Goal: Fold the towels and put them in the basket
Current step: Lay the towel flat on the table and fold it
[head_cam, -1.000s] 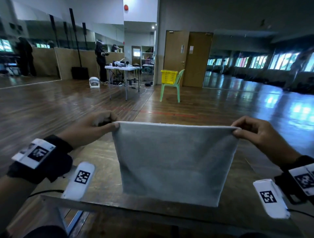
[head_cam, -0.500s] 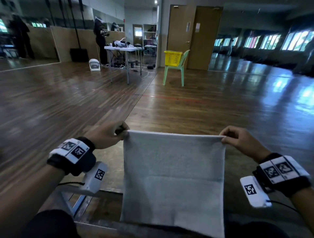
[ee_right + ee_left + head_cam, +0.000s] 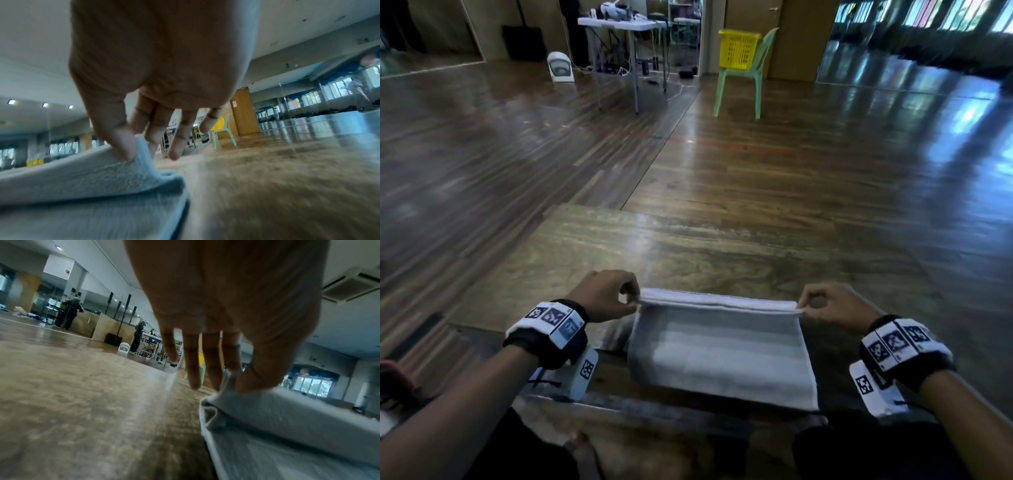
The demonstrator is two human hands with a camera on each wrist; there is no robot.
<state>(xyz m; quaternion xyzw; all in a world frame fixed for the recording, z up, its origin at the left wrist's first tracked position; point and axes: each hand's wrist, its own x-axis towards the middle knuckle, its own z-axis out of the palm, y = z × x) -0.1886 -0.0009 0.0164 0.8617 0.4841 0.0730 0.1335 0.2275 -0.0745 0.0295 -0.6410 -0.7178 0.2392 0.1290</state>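
Note:
A grey towel [image 3: 722, 353] lies on the wooden table [image 3: 688, 250] near its front edge, its far edge doubled over. My left hand [image 3: 631, 301] pinches the towel's far left corner [image 3: 228, 382] between thumb and finger. My right hand [image 3: 804, 308] pinches the far right corner [image 3: 139, 151] the same way. Both corners are raised slightly off the table. The yellow basket [image 3: 738, 49] stands on a green chair [image 3: 746, 85] far across the room.
Bare table top stretches beyond the towel and to both sides. Past the table is open wooden floor [image 3: 791, 154]. A white folding table [image 3: 626, 25] with gear and a small white fan [image 3: 560, 66] stand at the back left, near the chair.
The towel hung in the air from both hands a second ago. My hands have come down and forward, and the towel now lies on the table with its far edge still pinched.

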